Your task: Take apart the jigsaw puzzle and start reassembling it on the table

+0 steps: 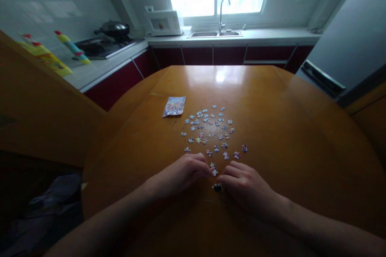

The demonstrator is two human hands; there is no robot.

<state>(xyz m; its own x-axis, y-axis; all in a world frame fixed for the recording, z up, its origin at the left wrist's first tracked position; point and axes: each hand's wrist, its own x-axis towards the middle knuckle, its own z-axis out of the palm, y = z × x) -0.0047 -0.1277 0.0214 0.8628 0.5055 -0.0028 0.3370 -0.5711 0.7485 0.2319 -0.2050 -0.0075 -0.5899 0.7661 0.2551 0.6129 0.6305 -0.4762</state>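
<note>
Both my hands rest on a round wooden table near its front edge. My left hand has its fingers curled together, pinching small puzzle pieces at the fingertips. My right hand is curled too, its fingertips touching the same pieces, with a dark piece just below them. Several loose jigsaw pieces lie scattered beyond the hands. A small printed picture card lies flat at the far left of the pieces.
Behind the table runs a kitchen counter with a sink and tap, a white microwave, a wok on a hob, and bottles at left. A grey fridge stands right. A wooden chair back is at left.
</note>
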